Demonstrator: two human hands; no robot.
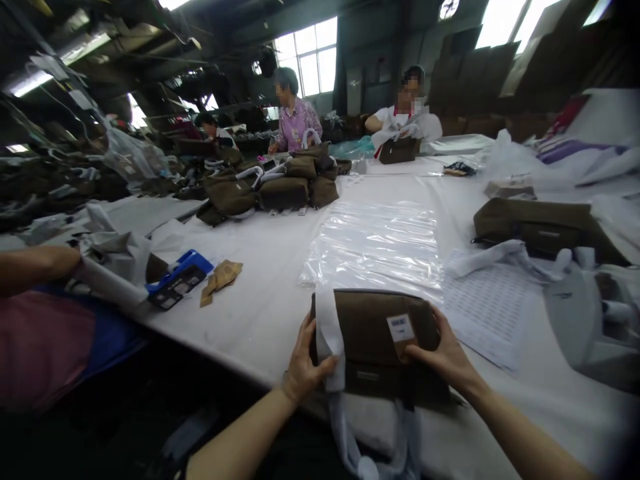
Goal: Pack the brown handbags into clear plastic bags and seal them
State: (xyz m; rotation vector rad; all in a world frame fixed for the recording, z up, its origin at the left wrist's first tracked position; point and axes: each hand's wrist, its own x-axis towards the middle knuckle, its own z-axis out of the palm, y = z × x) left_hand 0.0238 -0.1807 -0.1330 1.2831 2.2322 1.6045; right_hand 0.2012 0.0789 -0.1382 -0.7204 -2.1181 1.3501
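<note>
A dark olive bag is held upright at the near table edge. My left hand grips its left end, with the thumb over a white-wrapped strap. At the right end my right hand holds the bag, its thumb on a brown tag below a white label. The wrapped strap hangs in a loop below the bag, over the table edge. Just behind the bag lie clear plastic sleeves.
Printed sheets and another olive bag lie right. Piled bags stand farther back. At left are a blue object, brown paper pieces and a person's arm. Other people stand across the white table.
</note>
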